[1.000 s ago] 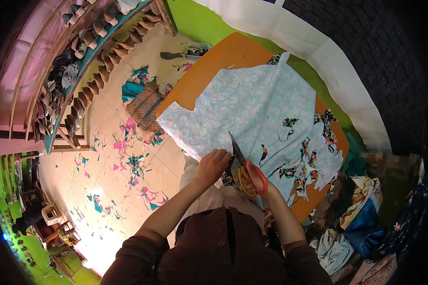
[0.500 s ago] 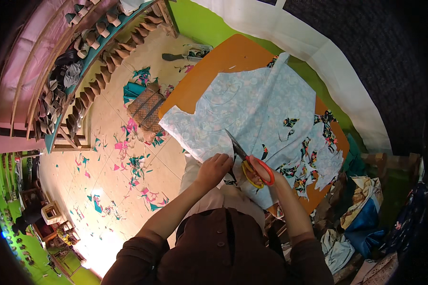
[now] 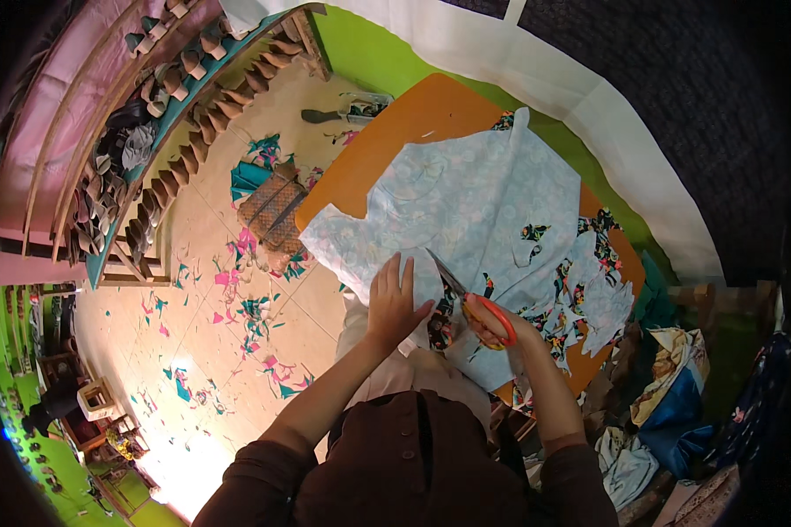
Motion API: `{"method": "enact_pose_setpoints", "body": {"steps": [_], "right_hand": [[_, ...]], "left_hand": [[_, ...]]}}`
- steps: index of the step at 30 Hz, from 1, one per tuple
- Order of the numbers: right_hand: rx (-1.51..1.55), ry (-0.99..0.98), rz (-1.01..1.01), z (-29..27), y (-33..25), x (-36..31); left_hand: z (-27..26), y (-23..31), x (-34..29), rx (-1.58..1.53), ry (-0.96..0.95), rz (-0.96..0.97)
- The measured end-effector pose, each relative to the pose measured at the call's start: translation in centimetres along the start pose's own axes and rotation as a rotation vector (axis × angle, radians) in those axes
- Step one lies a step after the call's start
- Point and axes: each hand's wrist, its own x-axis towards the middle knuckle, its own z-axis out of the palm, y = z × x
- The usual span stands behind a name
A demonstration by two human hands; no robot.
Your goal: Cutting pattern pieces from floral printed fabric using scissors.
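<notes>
A large sheet of pale blue-white fabric [image 3: 466, 193], with faint pattern showing through, lies over an orange tabletop [image 3: 343, 184]. My left hand [image 3: 394, 303] rests flat on its near edge, fingers stretched out and nothing held. In my right hand [image 3: 494, 323] are scissors [image 3: 451, 279] with red and yellow handles, gripped by the loops. Their blades point up and left into the fabric, close to my left fingertips. Below them, a dark flowered side of the cloth [image 3: 441, 325] shows at the cut. Faint curved lines mark the fabric.
Cut scraps [image 3: 571, 307] lie on the table's right side. Pink and teal scraps [image 3: 255, 312] litter the tiled floor, near a brown woven bag [image 3: 272, 211]. Shelves of shoe forms [image 3: 171, 167] stand at the left. Cloth piles [image 3: 672, 404] sit at the lower right.
My left hand has moved forward and its fingers have straightened from a curl onto the fabric. The scissor handles have come closer together, and a cut piece hangs further apart.
</notes>
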Motion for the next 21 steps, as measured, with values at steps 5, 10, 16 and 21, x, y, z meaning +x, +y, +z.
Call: {"method": "enact_pose_setpoints", "body": {"steps": [5,10,16,21], "right_hand": [[-0.489,0.314,0.013,0.0,0.2,-3.7],[-0.502,0.471,-0.113,-1.3,3.0,-6.3],[-0.653,1.275,0.07,-1.2,3.0,-3.8],[-0.662,1.408,0.127,-1.7,5.6,-0.7]], "left_hand": [[1.7,-0.8,0.4,0.315,-0.155,0.024],[1.8,-1.1,0.4,0.291,-0.135,0.056],[1.3,-1.8,0.7,0.307,-0.075,0.066],[0.9,-2.1,2.0,0.293,-0.056,0.073]]}}
